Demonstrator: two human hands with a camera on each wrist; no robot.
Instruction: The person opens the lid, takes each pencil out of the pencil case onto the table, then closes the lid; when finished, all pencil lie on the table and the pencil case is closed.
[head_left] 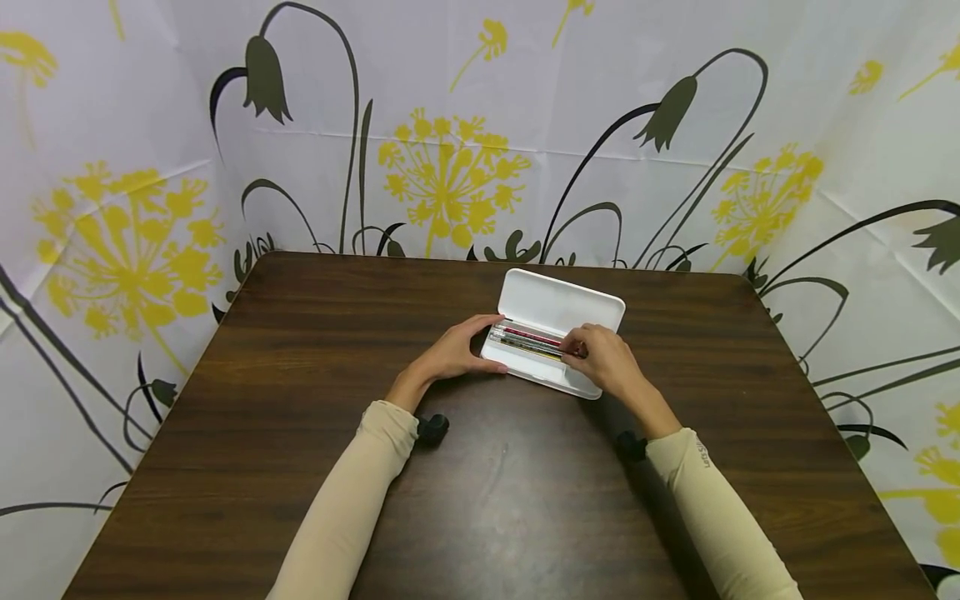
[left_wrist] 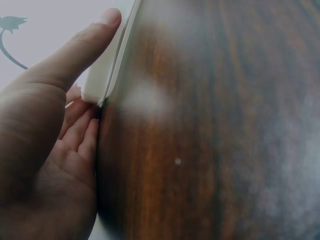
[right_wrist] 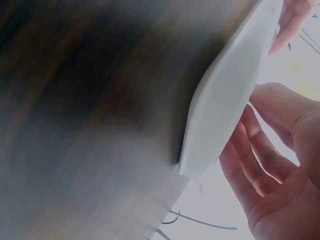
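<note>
An open white pencil case (head_left: pixel 536 371) lies on the table with its lid raised at the back. Several pencils (head_left: pixel 525 339), among them red, dark and yellow ones, lie lengthwise inside it. My left hand (head_left: pixel 453 348) grips the case's left end, thumb on the near side and fingers on the far side. In the left wrist view the thumb (left_wrist: pixel 102 27) lies along the case's wall (left_wrist: pixel 102 75). My right hand (head_left: pixel 603 354) reaches into the case, thumb and curled fingers around the right ends of the pencils. In the right wrist view the case wall (right_wrist: pixel 220 100) hides those fingertips.
The dark wood table (head_left: pixel 300 350) extends around the case on all sides. A white curtain (head_left: pixel 450 83) with yellow and grey flowers hangs behind it. Small black devices sit at the left wrist (head_left: pixel 432 430) and the right wrist (head_left: pixel 630 446).
</note>
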